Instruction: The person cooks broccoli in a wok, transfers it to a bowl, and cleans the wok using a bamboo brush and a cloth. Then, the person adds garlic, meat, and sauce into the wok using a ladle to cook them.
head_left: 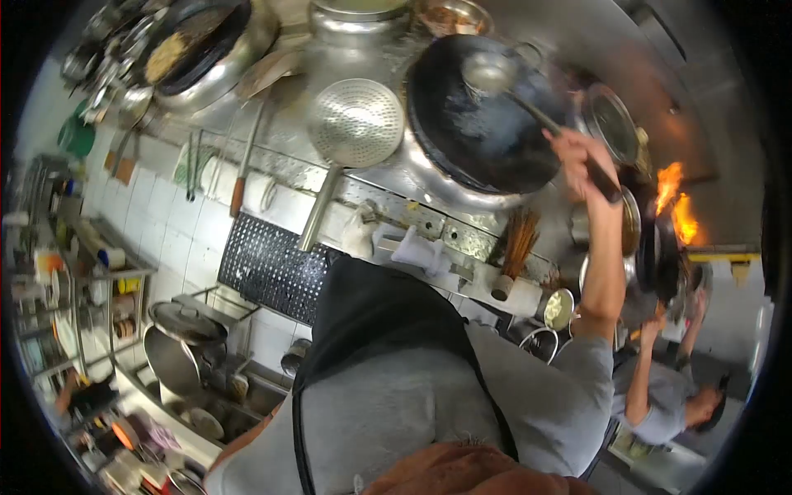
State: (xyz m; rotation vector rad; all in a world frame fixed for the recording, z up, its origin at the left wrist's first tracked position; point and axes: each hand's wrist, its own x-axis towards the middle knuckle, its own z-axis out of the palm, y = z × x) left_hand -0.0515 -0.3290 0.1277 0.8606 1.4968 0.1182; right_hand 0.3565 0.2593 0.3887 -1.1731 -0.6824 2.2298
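Observation:
My right hand (584, 161) is wrapped round the dark handle of a ladle (488, 73), whose metal bowl is held over a large black wok (462, 140). Pale vapour or sheen shows on the wok's inner surface, and I cannot make out any food in it. The wok sits on a steel ring on the range. Left of it lies a big perforated strainer (356, 122), its long handle pointing towards me. My left hand is out of sight; only a bit of that arm shows beside my grey shirt.
Tall flames (676, 202) rise at a burner on the right, where a co-worker (660, 396) stands with arms raised. A long-handled turner (247, 157) leans at left. A bamboo brush (520, 243) stands at the counter edge. Another wok (198, 49) holds food at upper left.

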